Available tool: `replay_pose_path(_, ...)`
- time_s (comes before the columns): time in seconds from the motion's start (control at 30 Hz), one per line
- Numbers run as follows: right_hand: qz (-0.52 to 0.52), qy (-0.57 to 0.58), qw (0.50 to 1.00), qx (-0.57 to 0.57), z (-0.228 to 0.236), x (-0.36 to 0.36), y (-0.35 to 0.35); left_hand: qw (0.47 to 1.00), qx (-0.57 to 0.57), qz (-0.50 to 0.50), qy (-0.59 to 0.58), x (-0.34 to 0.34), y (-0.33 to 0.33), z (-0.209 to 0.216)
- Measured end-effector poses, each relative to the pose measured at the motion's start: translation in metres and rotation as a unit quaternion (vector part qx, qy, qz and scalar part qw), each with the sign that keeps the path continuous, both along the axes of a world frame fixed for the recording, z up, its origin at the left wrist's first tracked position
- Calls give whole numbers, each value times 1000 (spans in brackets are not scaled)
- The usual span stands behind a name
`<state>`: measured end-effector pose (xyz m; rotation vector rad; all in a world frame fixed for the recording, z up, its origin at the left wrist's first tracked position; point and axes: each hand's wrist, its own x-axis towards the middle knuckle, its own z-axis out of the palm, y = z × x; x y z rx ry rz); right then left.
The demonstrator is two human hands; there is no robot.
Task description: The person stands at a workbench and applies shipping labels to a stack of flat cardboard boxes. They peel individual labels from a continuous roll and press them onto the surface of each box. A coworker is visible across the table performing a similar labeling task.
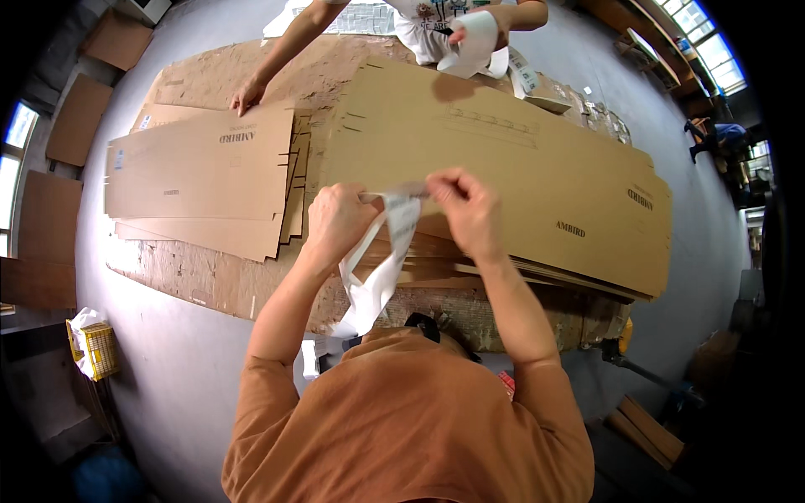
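My left hand grips a white paper strip, which looks like a band of labels. It hangs in a twisted loop below my hands, over the table's near edge. The fingers of my right hand pinch the strip's upper part, and a short stretch between my hands is blurred by motion. Just beyond my right hand lies a stack of large flat brown cartons with dark print. Left of my hands is a second stack of smaller flat cartons, unevenly fanned.
Across the worn table, a co-worker's hand touches the left stack; their other hand holds a white paper roll. An open carton stands beside them. A yellow basket with white material stands at left. Cardboard sheets lean farther left.
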<state>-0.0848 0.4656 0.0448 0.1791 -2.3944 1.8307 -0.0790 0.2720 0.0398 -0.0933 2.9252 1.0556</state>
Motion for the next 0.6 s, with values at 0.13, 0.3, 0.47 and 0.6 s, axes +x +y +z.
replay_pose_path(0.13,-14,-104,990,-95,-14,-102,24,994,-86,-31,63,-5,-9,-45)
replay_pose_path(0.3,-1,-177,984,-26,-47,-178,26,992,-70,-31,103,-4,-5,-58)
replay_pose_path(0.47,-32,-160,986,-32,-68,-195,12,990,-92,-22,110,-2,-3,-63)
replay_pose_path(0.6,-53,-143,988,8,-72,-194,3,986,-97,-17,134,0,-1,-63)
